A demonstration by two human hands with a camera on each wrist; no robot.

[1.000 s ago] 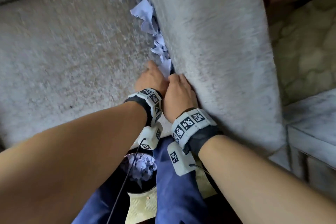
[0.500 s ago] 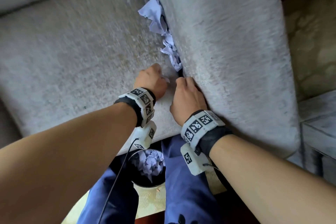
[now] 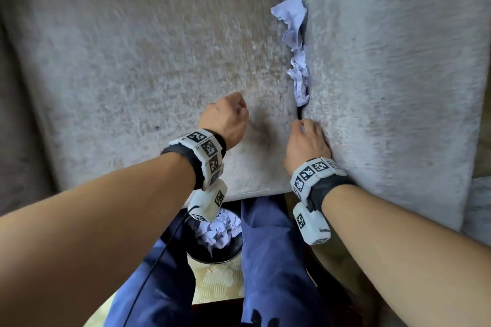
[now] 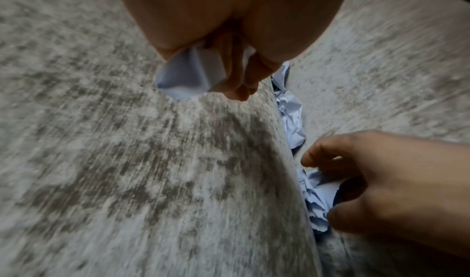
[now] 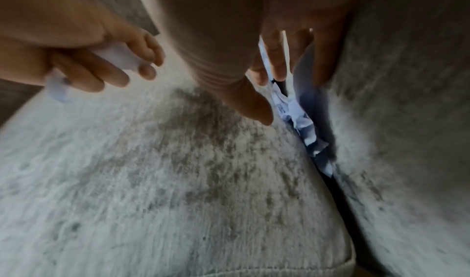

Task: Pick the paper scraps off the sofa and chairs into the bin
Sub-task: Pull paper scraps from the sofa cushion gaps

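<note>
Head view: paper scraps (image 3: 297, 42) line the sofa (image 3: 132, 61) crevice lengthwise.

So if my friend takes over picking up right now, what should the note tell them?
Left hand: grips a paper scrap above the seat cushion.
Right hand: at the crack between the seat cushion and the armrest, fingers reaching into it; I cannot tell whether they hold the crumpled paper there.
Bin: on the floor between the person's legs, already holding scraps.
Done: some scraps binned, one more in the left hand.
Left: drop that scrap in, then clear the line of scraps wedged along the crack.
</note>
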